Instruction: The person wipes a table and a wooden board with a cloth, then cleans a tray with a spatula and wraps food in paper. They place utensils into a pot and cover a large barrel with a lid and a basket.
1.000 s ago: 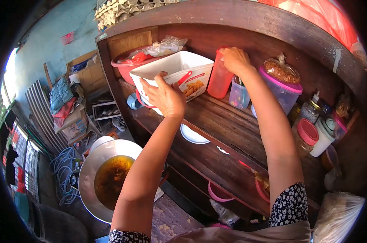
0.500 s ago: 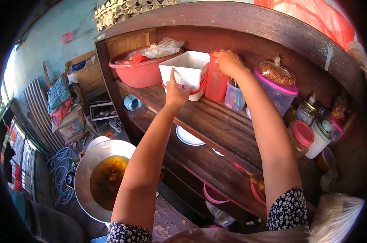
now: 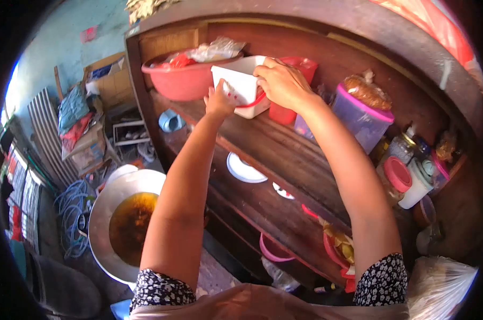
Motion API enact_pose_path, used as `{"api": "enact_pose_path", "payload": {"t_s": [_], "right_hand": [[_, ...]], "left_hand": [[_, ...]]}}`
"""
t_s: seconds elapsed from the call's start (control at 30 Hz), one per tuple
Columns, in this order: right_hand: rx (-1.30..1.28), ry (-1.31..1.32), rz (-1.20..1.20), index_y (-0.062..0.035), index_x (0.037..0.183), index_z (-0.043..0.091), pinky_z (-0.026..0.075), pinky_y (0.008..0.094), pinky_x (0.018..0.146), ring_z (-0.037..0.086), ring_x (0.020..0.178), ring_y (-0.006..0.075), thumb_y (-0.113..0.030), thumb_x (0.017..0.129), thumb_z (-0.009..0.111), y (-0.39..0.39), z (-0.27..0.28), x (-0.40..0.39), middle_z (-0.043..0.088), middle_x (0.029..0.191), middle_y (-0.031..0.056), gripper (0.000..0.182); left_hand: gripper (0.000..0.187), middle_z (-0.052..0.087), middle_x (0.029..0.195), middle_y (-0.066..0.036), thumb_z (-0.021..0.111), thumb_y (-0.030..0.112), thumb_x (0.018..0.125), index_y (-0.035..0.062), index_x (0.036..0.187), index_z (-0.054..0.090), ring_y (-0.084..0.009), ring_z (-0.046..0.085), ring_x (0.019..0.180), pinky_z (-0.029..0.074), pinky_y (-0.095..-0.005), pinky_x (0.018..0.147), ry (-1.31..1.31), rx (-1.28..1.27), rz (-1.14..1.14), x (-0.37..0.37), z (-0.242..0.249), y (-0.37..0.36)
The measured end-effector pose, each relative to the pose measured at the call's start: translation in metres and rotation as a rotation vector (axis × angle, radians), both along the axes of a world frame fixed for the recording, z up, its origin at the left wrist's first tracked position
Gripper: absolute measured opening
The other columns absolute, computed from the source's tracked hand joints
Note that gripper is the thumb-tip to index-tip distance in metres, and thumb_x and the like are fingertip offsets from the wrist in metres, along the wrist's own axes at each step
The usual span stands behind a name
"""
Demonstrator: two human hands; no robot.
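A white square tub (image 3: pixel 241 85) with a red handle stands on the wooden shelf. My left hand (image 3: pixel 220 100) grips its near left side, thumb up against the wall. Across the tub's right rim lies my right hand (image 3: pixel 284 82), its fingers bent over the edge and closed on it. Right behind that hand is a red container (image 3: pixel 282 113), partly covered by it. A pink basin (image 3: pixel 183 82) holding plastic bags sits just left of the tub. Farther right stands a clear box (image 3: pixel 359 120) with a purple lid and a bag of brown bits on top.
Several jars (image 3: pixel 399 173) stand at the shelf's right end. Lower shelves hold a white plate (image 3: pixel 245 169) and a pink bowl (image 3: pixel 276 249). A large pan (image 3: pixel 104 234) of dark orange liquid is at lower left, near a coiled blue hose (image 3: pixel 70 213).
My right hand has left the red container and moved left onto the white tub's rim. The tub is now tilted, and the view has shifted slightly.
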State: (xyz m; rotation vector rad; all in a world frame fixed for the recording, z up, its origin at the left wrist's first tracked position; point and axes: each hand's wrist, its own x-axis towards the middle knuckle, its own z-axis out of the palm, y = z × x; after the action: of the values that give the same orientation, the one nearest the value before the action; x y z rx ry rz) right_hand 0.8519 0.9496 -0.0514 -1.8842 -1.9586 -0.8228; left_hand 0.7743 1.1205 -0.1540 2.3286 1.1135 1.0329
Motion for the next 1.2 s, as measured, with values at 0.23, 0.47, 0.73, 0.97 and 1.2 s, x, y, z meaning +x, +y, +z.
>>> {"api": "enact_pose_path", "payload": {"t_s": [0.23,0.47,0.73,0.97,1.2], "right_hand": [[-0.186,-0.263,-0.306,0.0025,0.124,0.034,0.019,0.0362,0.104,0.020,0.127,0.0229,-0.026,0.071,0.063,0.047,-0.049,-0.013,0.023,0.137,0.0127,0.066],[-0.419,-0.036,-0.399,-0.0080,0.120,0.044,0.038,0.0364,0.090,0.044,0.111,0.0292,-0.034,0.073,0.060,0.036,0.004,-0.064,0.045,0.122,0.0153,0.056],[-0.063,0.970,0.363,-0.0002,0.088,0.060,0.041,0.0191,0.059,0.051,0.066,0.0068,-0.013,0.084,0.051,-0.107,-0.053,-0.246,0.052,0.066,0.0006,0.016],[-0.783,0.827,0.513,-0.0049,0.076,0.054,0.039,0.0226,0.052,0.048,0.059,0.0062,-0.003,0.072,0.059,-0.222,-0.247,-0.365,0.049,0.060,0.0005,0.006],[-1.305,0.235,0.818,-0.0095,0.089,0.059,0.045,0.0410,0.070,0.056,0.084,0.0320,-0.001,0.064,0.051,-0.397,-0.416,-0.408,0.059,0.081,0.0133,0.027]], "left_hand": [[0.051,0.056,0.105,-0.016,0.060,0.024,0.071,0.0046,0.117,0.046,-0.0240,0.055,0.094,0.042,-0.0303,0.080,-0.323,-0.208,-0.408,-0.102,0.045,-0.032],[0.031,0.063,0.088,-0.011,0.048,0.027,0.086,0.0000,0.087,0.063,-0.0169,0.058,0.086,0.039,-0.0270,0.085,-0.230,-0.092,-0.421,-0.288,0.099,-0.177],[0.030,0.055,0.088,-0.006,0.054,0.011,0.082,-0.0014,0.109,0.049,-0.0116,0.053,0.071,0.042,-0.0311,0.080,-0.659,-0.230,-0.023,-0.499,0.014,-0.311],[0.018,0.054,0.078,0.000,0.053,0.018,0.084,0.0037,0.073,0.054,-0.0077,0.044,0.073,0.035,-0.0216,0.068,-0.960,-0.607,0.707,-0.663,-0.162,-0.525],[0.041,0.046,0.107,-0.013,0.053,-0.004,0.061,0.0047,0.101,0.049,-0.0223,0.049,0.094,0.042,-0.0287,0.081,-0.435,-0.987,1.187,-0.657,-0.326,-0.787]]}}
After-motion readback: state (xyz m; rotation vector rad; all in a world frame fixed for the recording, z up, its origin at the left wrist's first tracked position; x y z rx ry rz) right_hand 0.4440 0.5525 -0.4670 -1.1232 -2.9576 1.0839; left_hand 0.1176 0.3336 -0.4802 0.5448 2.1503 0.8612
